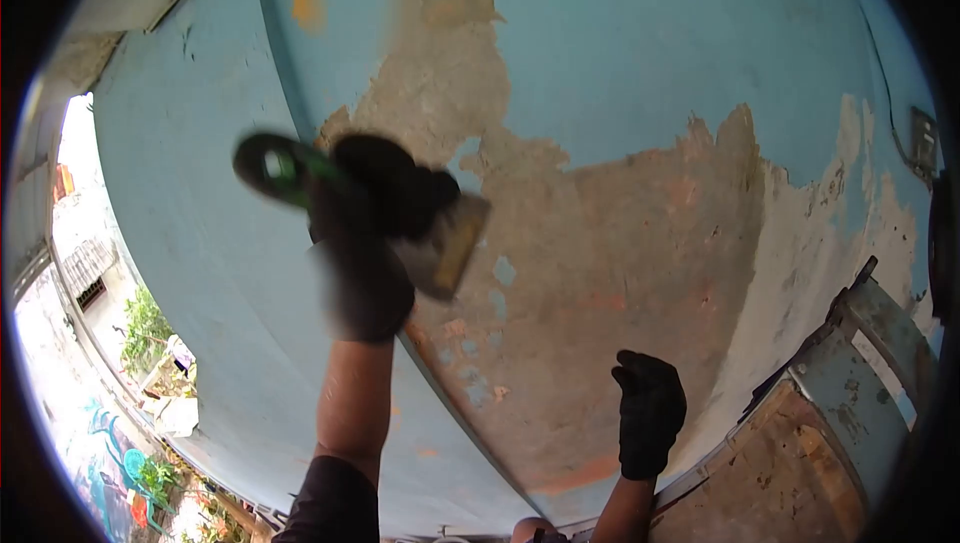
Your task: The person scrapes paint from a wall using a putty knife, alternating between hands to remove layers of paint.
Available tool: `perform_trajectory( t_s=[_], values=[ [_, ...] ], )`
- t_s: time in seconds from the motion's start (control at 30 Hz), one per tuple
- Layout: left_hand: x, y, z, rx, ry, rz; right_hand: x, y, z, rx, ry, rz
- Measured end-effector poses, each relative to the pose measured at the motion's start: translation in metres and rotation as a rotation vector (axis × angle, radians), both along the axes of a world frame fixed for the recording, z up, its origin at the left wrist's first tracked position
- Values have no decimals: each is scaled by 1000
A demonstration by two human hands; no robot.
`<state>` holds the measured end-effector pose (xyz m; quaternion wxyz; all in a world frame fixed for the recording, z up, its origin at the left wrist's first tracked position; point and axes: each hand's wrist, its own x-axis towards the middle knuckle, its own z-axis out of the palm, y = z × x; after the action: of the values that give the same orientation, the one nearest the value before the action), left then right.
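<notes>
My left hand (375,193), in a dark glove, is closed round a scraper (450,248) with a green and black handle. The scraper's wide metal blade points right, in front of the wall, and the hand is blurred. Whether the blade touches the wall I cannot tell. Blue paint covers much of the wall (640,43); a large brown-grey bare patch (600,253) has ragged paint edges. My right hand (650,413), also in a dark glove, is lower right before the bare patch, its fingers curled together. Nothing shows in it.
A worn wooden piece of furniture (780,463) stands at the lower right. A switch box (923,138) with a cable is on the wall at the right edge. On the left, an opening shows plants (145,328) and a painted wall outside.
</notes>
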<state>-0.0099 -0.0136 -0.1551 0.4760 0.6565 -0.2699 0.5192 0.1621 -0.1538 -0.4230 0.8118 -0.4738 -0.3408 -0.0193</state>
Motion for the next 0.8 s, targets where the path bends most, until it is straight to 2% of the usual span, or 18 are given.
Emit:
perform_trajectory(
  t_s=[0.07,0.1,0.13,0.2,0.23,0.3,0.33,0.4,0.43,0.47,0.53,0.6,0.67,0.7,0.73,0.8],
  values=[
    [14,-13,48,32,-64,209,2,0,-1,40,-11,-52],
    [22,-20,66,109,-106,451,3,0,-1,57,-18,-104],
    [25,-19,81,228,-105,513,4,0,-2,65,-20,-101],
    [37,-2,107,598,-265,935,6,0,-5,70,11,-94],
    [44,-6,115,599,-265,937,7,3,-7,72,10,-92],
    [59,-19,126,318,-220,509,8,8,-11,231,192,46],
    [61,-19,132,317,-221,511,7,8,-12,230,191,48],
    [65,-16,145,296,-246,701,7,9,-12,279,211,80],
    [60,-7,156,342,-260,938,7,9,-12,278,209,77],
    [55,0,166,338,-260,936,7,9,-12,261,203,66],
    [48,10,180,284,-243,586,7,8,-12,241,195,52],
    [47,-16,187,257,-294,610,7,9,-11,179,140,-34],
    [48,-22,202,81,-299,410,4,10,-7,169,110,-55],
    [51,-20,203,117,-301,304,3,9,-6,151,84,-72],
    [61,7,205,119,-302,307,3,9,-4,152,83,-69],
    [85,76,203,798,-637,1243,1,7,-1,121,-34,-132]
  ],
)
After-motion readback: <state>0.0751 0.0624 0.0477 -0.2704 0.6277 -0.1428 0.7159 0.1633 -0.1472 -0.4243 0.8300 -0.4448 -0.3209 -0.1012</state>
